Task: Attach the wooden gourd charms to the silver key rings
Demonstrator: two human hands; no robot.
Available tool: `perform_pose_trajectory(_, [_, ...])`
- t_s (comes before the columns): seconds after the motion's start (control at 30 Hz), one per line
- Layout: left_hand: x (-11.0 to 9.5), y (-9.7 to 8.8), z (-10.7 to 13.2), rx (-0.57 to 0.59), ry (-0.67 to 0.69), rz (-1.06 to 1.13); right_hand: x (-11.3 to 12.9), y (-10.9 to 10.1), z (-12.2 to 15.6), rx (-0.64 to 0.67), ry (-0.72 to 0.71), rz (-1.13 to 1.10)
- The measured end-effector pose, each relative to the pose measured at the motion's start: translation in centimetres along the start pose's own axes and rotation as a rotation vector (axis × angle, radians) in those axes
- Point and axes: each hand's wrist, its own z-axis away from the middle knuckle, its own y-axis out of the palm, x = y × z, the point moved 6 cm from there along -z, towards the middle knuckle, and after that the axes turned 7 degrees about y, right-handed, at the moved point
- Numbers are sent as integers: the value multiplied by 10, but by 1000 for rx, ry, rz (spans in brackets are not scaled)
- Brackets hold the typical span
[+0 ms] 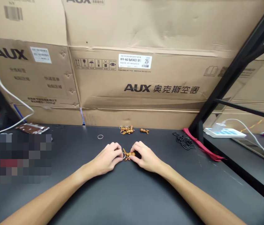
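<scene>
Low over the middle of the dark table, my left hand (110, 157) pinches a metal key ring (124, 156) between thumb and fingers. My right hand (144, 157) grips the right end of a small brown gourd-shaped charm (130, 153) with a cord and small beads. Ring and charm meet between the two hands; whether they are joined is too small to tell. Behind them lie a pile of similar charms with rings (127, 130) and one single charm (144, 130). A loose key ring (100, 137) rests on the table to the left.
Large cardboard boxes (136, 37) stand along the back edge. Black rings or loops (184, 141) lie at right beside a red strap (202, 147) and a black metal frame (230, 59). Further right is a white power strip (224, 132). A brown packet (32, 128) lies at left.
</scene>
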Motion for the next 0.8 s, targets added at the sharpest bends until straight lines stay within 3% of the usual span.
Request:
perform_pose_trajectory(0.1, [2, -1, 0, 9, 0, 22, -2, -2, 0, -32, 49, 30])
perform_pose_trajectory(0.27, [5, -1, 1, -13, -35, 15, 9, 2, 2, 41, -72, -71])
perform_pose_trajectory(0.47, [3, 0, 0, 3, -17, -3, -5, -1, -1, -58, 55, 43])
perform_pose_trajectory(0.63, [6, 1, 3, -44, -31, 13, 7, 1, 1, 31, -78, -55])
perform_pose_trajectory(0.8, [7, 3, 3, -71, 7, 17, -5, -3, -1, -65, 50, 38])
